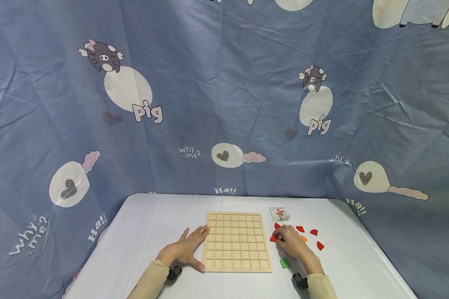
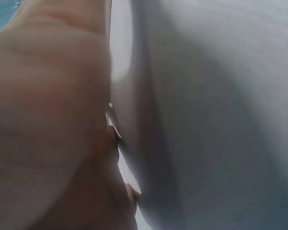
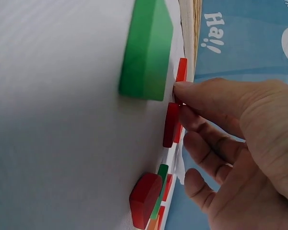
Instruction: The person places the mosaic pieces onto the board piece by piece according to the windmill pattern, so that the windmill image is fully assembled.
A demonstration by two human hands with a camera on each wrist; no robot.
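My left hand [image 1: 187,248] lies spread along the left side of a square wooden grid board [image 1: 237,243]. Its fingertips touch the upper part of that edge, and the thumb is at the near left corner. In the left wrist view the palm [image 2: 48,124] fills the left side, blurred. To the right of the board, my right hand [image 1: 292,243] reaches down among small coloured pieces. Its thumb and index finger pinch a red piece [image 3: 182,68], partly hidden behind the thumb. Another red piece [image 3: 171,125] lies just below the fingertips in the right wrist view.
Several red quarter-round pieces [image 1: 314,232] and an orange piece [image 1: 303,238] lie right of the hand. Nearer me is a green block [image 1: 285,263]. A gridded picture card [image 1: 279,214] lies beyond on the white table [image 1: 172,207]. A blue printed curtain [image 1: 224,104] surrounds the table.
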